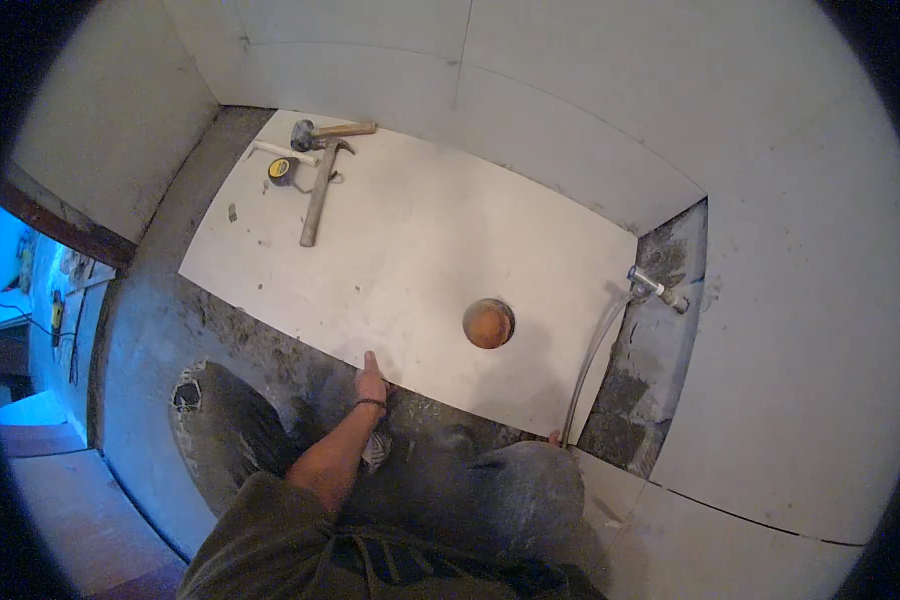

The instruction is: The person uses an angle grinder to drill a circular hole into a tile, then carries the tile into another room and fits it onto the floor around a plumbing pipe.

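Observation:
A large white tile (pixel 410 260) with a round hole (pixel 489 324) lies before me, brownish material showing in the hole. At its near edge is my left hand (pixel 371 380), with a dark band at the wrist. One digit lies stretched over the top face and the others curl at the edge, partly hidden. Of my right hand (pixel 555 437), only a bit shows past my knee, by the tile's near right corner; its fingers are mostly hidden. A grey flexible hose (pixel 592 360) runs close by it, up to a metal valve (pixel 646 283).
On the tile's far left lie a claw hammer (pixel 318 195), a mallet (pixel 332 132), a yellow-black tape measure (pixel 282 171) and a pale stick-like tool (pixel 280 151). Tiled walls (pixel 570 70) rise behind and right. Rough mortar (pixel 630 400) borders the tile. A blue-lit opening (pixel 45 300) is at left.

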